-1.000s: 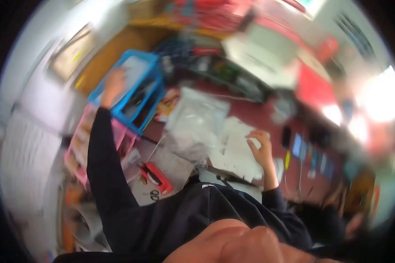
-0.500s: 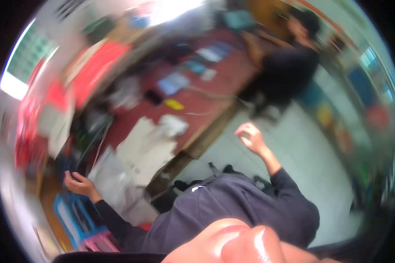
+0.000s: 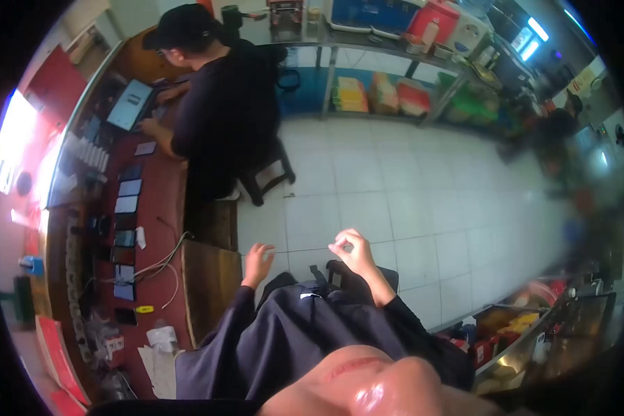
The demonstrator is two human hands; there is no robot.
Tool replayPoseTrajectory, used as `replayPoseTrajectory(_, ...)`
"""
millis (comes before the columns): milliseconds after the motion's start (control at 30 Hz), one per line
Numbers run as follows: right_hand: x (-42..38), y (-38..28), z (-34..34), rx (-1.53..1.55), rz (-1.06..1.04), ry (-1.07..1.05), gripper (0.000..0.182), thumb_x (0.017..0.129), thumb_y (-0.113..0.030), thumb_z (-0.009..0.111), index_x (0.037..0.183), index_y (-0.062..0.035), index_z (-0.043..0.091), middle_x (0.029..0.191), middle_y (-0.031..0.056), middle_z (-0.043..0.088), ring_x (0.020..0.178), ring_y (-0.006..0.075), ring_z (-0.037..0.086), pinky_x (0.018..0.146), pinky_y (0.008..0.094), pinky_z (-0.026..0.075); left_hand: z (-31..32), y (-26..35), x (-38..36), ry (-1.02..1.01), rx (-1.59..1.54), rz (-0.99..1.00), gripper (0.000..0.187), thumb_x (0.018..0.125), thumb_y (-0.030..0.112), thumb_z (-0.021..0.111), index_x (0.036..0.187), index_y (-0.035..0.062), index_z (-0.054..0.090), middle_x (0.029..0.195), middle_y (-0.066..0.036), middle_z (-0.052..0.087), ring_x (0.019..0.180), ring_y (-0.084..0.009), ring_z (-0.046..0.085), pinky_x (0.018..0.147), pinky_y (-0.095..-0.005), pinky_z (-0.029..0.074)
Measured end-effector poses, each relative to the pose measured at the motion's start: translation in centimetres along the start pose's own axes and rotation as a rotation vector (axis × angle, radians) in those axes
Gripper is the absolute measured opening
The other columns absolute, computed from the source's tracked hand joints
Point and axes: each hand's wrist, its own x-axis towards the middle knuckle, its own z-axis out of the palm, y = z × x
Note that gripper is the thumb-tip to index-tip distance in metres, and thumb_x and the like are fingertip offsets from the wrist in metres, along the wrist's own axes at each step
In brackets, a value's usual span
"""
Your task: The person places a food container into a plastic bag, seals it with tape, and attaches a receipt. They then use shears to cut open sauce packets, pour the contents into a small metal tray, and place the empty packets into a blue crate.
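Observation:
My left hand (image 3: 258, 263) is raised in front of my body, its fingers apart and nothing in it. To its right, my right hand (image 3: 353, 251) hangs over the tiled floor with the thumb and fingers curled close together; whether something small is between them I cannot make out. Neither hand touches the red-topped counter (image 3: 166, 291) on the left. On that counter lie several phones (image 3: 126, 204) in a row, a yellow object (image 3: 145, 309), pale cables (image 3: 163, 265) and a crumpled plastic bag (image 3: 162, 338).
A person (image 3: 229, 104) in black sits on a dark stool (image 3: 269, 182) at a laptop (image 3: 130, 105). A metal shelf unit (image 3: 326, 83) with packets runs along the back. Another shelf (image 3: 506, 347) stands at lower right. A blurred person (image 3: 558, 135) is at far right.
The view has swung to the right, bringing the back shelves and tiled floor into sight. My left hand has come inward from the far left, closer to my right hand. The seated person now appears further left.

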Motion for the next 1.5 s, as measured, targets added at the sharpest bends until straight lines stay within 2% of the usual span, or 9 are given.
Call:
replayPoseTrajectory(367, 31.7, 8.7, -13.0, -0.084, -0.172, 0.104, 0.012, 0.081, -0.008, 0.063, 0.092, -0.0048, 0.06, 0.084, 0.0072, 0.06, 0.075, 0.0138, 0.059, 0.067, 0.0256, 0.048, 9.8, -19.1, 9.2, -0.23, -0.292, -1.075, 0.028, 0.084, 0.028, 0.051, 0.087, 0.0022, 0.061, 0.072, -0.006, 0.06, 0.058, -0.0177, 0.054, 0.05, -0.0347, 0.041)
replayPoseTrajectory(467, 35.1, 16.9, -16.1, -0.058, 0.252, 0.123, 0.018, 0.08, -0.008, 0.063, 0.098, -0.0061, 0.059, 0.084, 0.007, 0.062, 0.077, 0.0128, 0.06, 0.065, 0.0258, 0.048, 15.2, -19.9, 18.7, -0.667, 0.317, -0.279, 0.019, 0.077, 0.024, 0.056, 0.076, 0.0056, 0.061, 0.076, -0.012, 0.063, 0.067, -0.0275, 0.061, 0.06, -0.0409, 0.047)
replayPoseTrajectory(533, 35.7, 20.7, -18.5, -0.125, 0.294, 0.141, 0.02, 0.08, -0.008, 0.063, 0.099, -0.0062, 0.059, 0.083, 0.0068, 0.063, 0.077, 0.0126, 0.061, 0.065, 0.0254, 0.048, 18.9, -17.2, 29.2, -0.623, 0.513, 0.225, 0.015, 0.075, 0.021, 0.055, 0.073, 0.0068, 0.058, 0.077, -0.014, 0.063, 0.074, -0.0312, 0.062, 0.063, -0.0441, 0.047)
replayPoseTrajectory(633, 34.6, 24.9, -22.3, -0.041, 0.336, 0.157, 0.02, 0.08, -0.009, 0.063, 0.1, -0.0059, 0.059, 0.083, 0.0062, 0.063, 0.075, 0.0131, 0.061, 0.063, 0.0245, 0.048, 25.1, -13.3, 45.4, -0.418, 0.239, 0.246, 0.022, 0.08, 0.021, 0.047, 0.077, 0.0033, 0.06, 0.076, -0.018, 0.06, 0.075, -0.0321, 0.058, 0.067, -0.0436, 0.044)
replayPoseTrajectory(667, 33.7, 27.8, -23.7, -0.044, 0.374, 0.244, 0.021, 0.08, -0.01, 0.062, 0.101, -0.0064, 0.059, 0.084, 0.0045, 0.063, 0.072, 0.0114, 0.061, 0.061, 0.0235, 0.047, 27.6, -11.4, 52.4, -0.643, -0.17, -0.45, 0.024, 0.083, 0.021, 0.045, 0.085, 0.0017, 0.06, 0.081, -0.017, 0.059, 0.082, -0.0314, 0.055, 0.074, -0.0421, 0.042)
replayPoseTrajectory(700, 33.4, 30.2, -25.4, -0.049, 0.406, 0.328, 0.022, 0.081, -0.011, 0.062, 0.103, -0.0069, 0.059, 0.084, 0.0027, 0.062, 0.07, 0.0098, 0.06, 0.058, 0.0225, 0.045, 30.7, -10.1, 57.2, -0.352, 0.018, 0.205, 0.023, 0.085, 0.02, 0.046, 0.089, 0.0018, 0.06, 0.08, -0.016, 0.058, 0.077, -0.0286, 0.055, 0.069, -0.0404, 0.044)
replayPoseTrajectory(767, 34.4, 33.0, -29.8, 0.027, 0.564, 0.376, 0.022, 0.081, -0.012, 0.061, 0.103, -0.0075, 0.059, 0.086, 0.0031, 0.062, 0.072, 0.011, 0.061, 0.059, 0.023, 0.046, 32.2, 2.2, 69.4, -0.391, -0.642, -0.453, 0.019, 0.086, 0.018, 0.049, 0.091, 0.0046, 0.06, 0.077, -0.006, 0.058, 0.062, -0.0142, 0.054, 0.051, -0.0299, 0.045)
replayPoseTrajectory(1000, 48.8, 45.7, -48.3, 0.114, 0.674, 0.442, 0.02, 0.082, -0.012, 0.059, 0.101, -0.0075, 0.06, 0.083, 0.0041, 0.062, 0.069, 0.0123, 0.061, 0.056, 0.0236, 0.045, 43.1, 29.1, 100.6, -0.438, -0.996, -0.342, 0.056, 0.083, 0.037, 0.061, 0.128, 0.0108, 0.041, 0.122, -0.011, 0.05, 0.092, -0.0265, 0.061, 0.071, -0.0361, 0.051)
replayPoseTrajectory(1500, 75.8, 62.0, -65.3, 0.19, 0.551, 0.065, 0.016, 0.083, -0.012, 0.06, 0.097, -0.0052, 0.061, 0.079, 0.0053, 0.062, 0.063, 0.0118, 0.06, 0.059, 0.0237, 0.047, 59.2, 35.6, 119.0, -0.151, -1.189, -0.606, 0.04, 0.072, -0.011, 0.048, 0.107, 0.0057, 0.038, 0.102, -0.015, 0.051, 0.088, -0.0342, 0.06, 0.062, -0.0526, 0.056)
